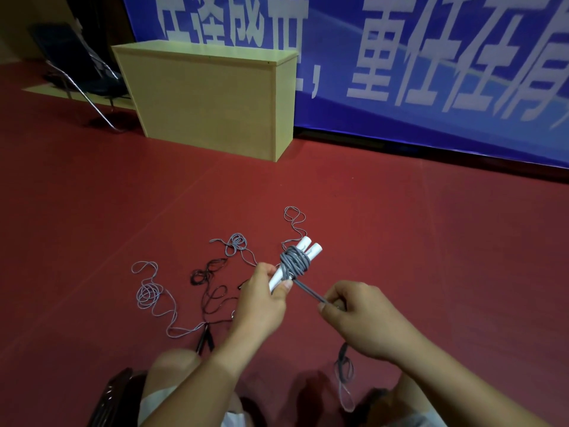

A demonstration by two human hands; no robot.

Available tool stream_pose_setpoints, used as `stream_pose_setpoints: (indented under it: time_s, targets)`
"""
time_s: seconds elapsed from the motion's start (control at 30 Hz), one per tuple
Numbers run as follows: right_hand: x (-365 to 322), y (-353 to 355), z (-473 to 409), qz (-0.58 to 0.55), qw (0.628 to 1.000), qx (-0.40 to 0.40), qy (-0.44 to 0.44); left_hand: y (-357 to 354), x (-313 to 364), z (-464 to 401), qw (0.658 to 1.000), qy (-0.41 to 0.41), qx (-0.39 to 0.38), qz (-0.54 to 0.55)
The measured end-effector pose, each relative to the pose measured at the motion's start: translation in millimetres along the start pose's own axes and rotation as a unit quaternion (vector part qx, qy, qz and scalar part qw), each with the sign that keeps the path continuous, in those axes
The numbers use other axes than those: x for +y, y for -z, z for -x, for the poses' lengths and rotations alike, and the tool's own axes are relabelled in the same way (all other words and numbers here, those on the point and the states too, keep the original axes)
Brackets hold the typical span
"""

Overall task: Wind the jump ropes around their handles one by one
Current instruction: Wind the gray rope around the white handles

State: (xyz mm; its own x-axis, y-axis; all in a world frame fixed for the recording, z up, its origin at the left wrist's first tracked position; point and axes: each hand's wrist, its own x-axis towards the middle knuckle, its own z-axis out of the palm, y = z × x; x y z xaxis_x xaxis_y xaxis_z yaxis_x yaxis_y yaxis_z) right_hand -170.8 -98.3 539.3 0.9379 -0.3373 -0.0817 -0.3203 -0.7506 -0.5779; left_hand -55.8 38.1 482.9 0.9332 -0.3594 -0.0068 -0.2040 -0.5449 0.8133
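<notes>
My left hand (264,298) grips the lower end of two white jump-rope handles (309,249) held side by side, tilted up to the right. Grey rope (294,261) is coiled several times around their middle. My right hand (354,315) pinches a doubled strand of that grey rope (308,292) pulled taut from the coil; the slack loop (345,377) hangs below my right wrist. On the red floor lie a loose light-grey rope (149,294), a black rope (212,291) with black handles (204,339), and more grey rope (237,241).
A wooden cabinet (212,97) stands on the floor ahead, a folding chair (77,66) to its left. A blue banner (431,72) covers the wall at the right. My knees (175,365) are at the bottom, with red floor (431,241) all around.
</notes>
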Motion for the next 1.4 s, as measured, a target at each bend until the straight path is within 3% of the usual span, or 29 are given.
stream_pose_setpoints:
  time_s: [0.4, 0.8, 0.97, 1.13, 1.4]
  targets:
    - [-5.2, 13.8, -1.2, 0.012, 1.0, -0.006, 0.017, -1.1, -10.5, 0.7, 0.993, -0.039, -0.011, -0.112]
    - [-8.1, 32.5, -23.1, -0.047, 0.993, 0.104, 0.034, 9.6, 10.6, 8.5, 0.951, -0.159, -0.171, -0.203]
    - [1.1, 36.7, -31.0, -0.054, 0.989, 0.137, 0.025, 17.0, 16.5, 14.9, 0.936, -0.238, -0.195, -0.168]
    - [15.0, 46.9, -38.4, -0.12, 0.99, 0.067, 0.012, 24.9, 24.5, 18.7, 0.924, -0.295, -0.213, -0.117]
    - [29.0, 61.5, -47.7, -0.218, 0.975, -0.032, -0.03, 27.7, 32.4, 25.7, 0.93, -0.232, -0.282, 0.054]
